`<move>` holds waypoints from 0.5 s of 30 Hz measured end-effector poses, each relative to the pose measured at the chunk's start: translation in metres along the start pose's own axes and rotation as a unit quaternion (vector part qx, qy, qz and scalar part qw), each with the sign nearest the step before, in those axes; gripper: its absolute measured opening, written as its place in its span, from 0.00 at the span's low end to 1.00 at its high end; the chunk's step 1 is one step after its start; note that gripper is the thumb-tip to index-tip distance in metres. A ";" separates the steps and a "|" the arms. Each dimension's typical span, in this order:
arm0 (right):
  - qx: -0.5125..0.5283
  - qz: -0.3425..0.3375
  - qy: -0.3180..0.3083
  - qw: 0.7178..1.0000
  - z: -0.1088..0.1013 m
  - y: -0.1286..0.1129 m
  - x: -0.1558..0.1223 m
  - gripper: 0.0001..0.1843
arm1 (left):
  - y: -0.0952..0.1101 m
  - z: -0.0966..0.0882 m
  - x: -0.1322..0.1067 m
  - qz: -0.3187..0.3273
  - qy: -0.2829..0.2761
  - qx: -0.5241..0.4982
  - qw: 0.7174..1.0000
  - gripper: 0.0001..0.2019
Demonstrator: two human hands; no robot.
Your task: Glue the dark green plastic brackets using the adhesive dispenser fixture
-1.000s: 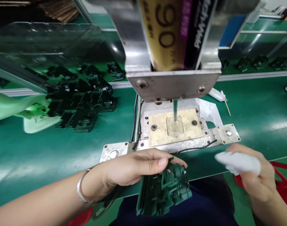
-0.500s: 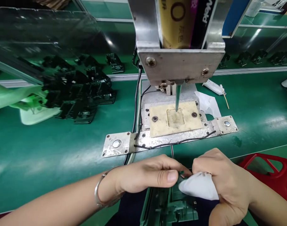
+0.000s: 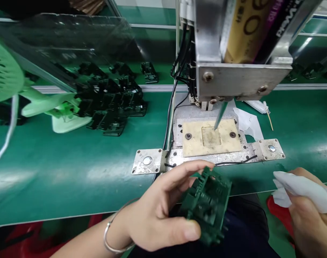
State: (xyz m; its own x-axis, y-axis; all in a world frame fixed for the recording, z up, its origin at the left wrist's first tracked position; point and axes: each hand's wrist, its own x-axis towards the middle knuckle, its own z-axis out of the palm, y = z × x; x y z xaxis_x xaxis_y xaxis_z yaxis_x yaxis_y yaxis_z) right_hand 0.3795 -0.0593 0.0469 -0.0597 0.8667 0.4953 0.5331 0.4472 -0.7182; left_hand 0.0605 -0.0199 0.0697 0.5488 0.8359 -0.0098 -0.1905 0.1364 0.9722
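Observation:
Between the thumb and fingers of my left hand (image 3: 163,211) sits a dark green moulded plastic housing (image 3: 208,204), tilted, with its detailed side facing up. It is above my lap, just in front of the bench edge. My right hand (image 3: 311,218), at the right edge of the view, is closed around a crumpled white wipe (image 3: 308,188), apart from the housing. Beyond the hands, a glue dispenser's thin nozzle (image 3: 220,115) points down at a cream fixture block (image 3: 192,148) with a square recess.
Metal button plates (image 3: 142,166) flank the fixture. Dark plastic parts (image 3: 112,104) cluster at the left, beside a light green fan (image 3: 69,120). A white paper scrap (image 3: 249,122) and a cotton swab (image 3: 268,116) lie right of the fixture. Black cables (image 3: 172,111) run beside the dispenser.
My right hand has moved right, away from the housing, with the wipe. My left hand has raised and turned the housing. The view has shifted left.

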 end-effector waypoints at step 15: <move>-0.028 -0.130 -0.111 0.985 0.071 -0.058 0.009 0.16 | -0.019 0.023 0.000 0.289 0.093 0.182 0.935 0.31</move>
State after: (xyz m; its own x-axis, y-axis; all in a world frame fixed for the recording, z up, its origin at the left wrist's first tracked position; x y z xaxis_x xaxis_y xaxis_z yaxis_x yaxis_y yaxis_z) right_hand 0.2885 -0.0612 0.0583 -0.3806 0.7539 0.5356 0.5203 0.6534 -0.5499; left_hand 0.0827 -0.0342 0.0568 0.2811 0.7967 0.5350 -0.1039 -0.5289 0.8423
